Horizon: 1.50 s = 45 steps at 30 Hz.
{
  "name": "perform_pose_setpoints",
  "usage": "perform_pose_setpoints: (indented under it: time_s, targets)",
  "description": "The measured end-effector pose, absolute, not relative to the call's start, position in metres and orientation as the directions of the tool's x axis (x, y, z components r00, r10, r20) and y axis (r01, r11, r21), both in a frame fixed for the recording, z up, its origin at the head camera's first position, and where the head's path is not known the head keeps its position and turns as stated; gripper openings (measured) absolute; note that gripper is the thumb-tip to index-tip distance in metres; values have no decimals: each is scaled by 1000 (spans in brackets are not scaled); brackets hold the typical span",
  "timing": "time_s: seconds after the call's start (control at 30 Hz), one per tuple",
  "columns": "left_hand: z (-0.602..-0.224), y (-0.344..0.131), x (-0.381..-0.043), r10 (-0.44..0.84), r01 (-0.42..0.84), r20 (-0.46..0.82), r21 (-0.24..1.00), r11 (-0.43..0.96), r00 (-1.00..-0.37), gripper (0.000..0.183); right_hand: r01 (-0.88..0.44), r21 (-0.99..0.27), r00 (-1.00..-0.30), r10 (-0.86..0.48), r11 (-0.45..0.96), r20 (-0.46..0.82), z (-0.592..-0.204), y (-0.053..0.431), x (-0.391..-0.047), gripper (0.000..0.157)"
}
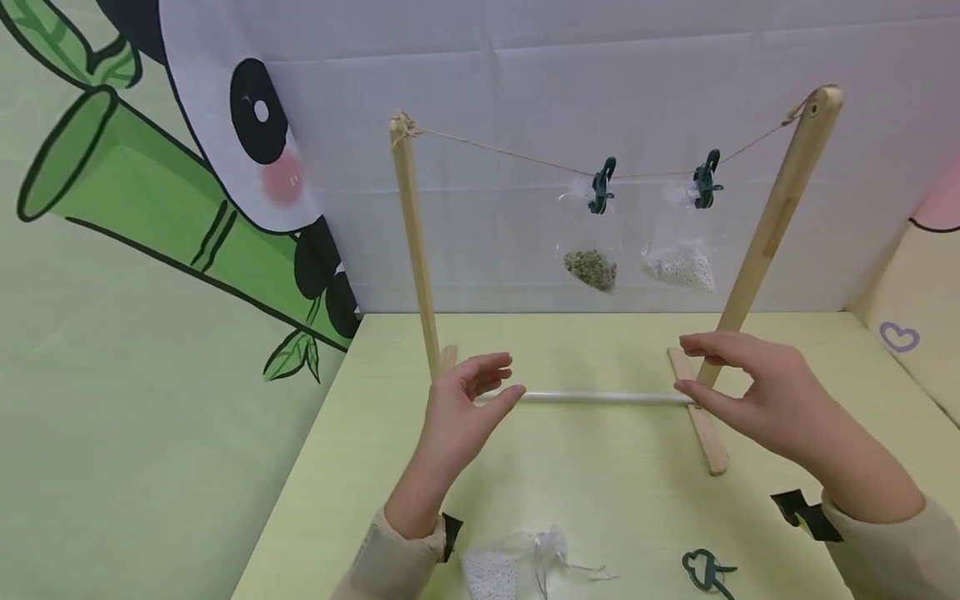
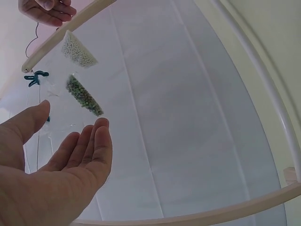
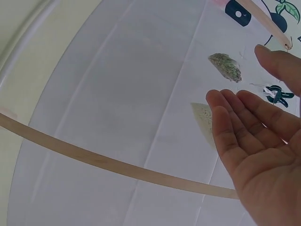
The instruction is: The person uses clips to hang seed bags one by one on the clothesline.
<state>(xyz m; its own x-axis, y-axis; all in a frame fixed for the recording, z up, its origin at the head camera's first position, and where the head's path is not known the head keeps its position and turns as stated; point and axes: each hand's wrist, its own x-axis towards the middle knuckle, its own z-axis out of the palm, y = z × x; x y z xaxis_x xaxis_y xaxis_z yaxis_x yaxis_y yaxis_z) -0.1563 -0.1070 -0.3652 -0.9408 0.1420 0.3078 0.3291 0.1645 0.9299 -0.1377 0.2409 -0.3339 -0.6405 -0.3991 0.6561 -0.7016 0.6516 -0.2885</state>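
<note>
Okay, near bag (image 1: 491, 575): one, white bits inside, lying on table (image 1: 600, 492); likely light, soft, slippery; best pinched at its bunched neck.
Loose clip (image 1: 705, 569): one, dark green, on table, right of near bag; probably light, stiff; take by its handles.
Left hand (image 1: 460, 415): raised, fingers loosely bent, thumb well apart, holds nothing; in front of rod (image 1: 600, 397), left end.
Right hand (image 1: 772, 402): raised likewise, wide thumb gap, nothing held; by foot of right post (image 1: 780, 208).
Rod: one, white, low between posts; looks smooth, rigid.
Posts: two, wooden, upright-ish; left post (image 1: 415, 250) slimmer in head view.
String (image 1: 502, 150): one, sagging between post tops.
Hanging clips (image 1: 602, 185): two, on string, gripping bag necks.
Hanging bags (image 1: 591, 271): two, green-brown bits left, white right; thin film, may tear; support from below.
Bags, clips: three each.
</note>
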Motion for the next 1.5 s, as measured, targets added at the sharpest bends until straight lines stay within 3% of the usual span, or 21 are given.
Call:
perform_pose_setpoints:
  time_s: [0.93,1.27,1.5]
  targets:
    - [-397,-88,-135,259,316,250,913,257,-933,35,-632,-375,-744,-397,678,537,-399,243,-105,59]
    - [-401,-84,-131,282,313,236,910,272,-930,37,-523,-454,-846,-377,722,377,-428,249,-84,49]
    - [-409,-80,-125,309,299,208,911,286,-928,38,-346,-585,-920,-387,733,59,-440,254,-74,61]
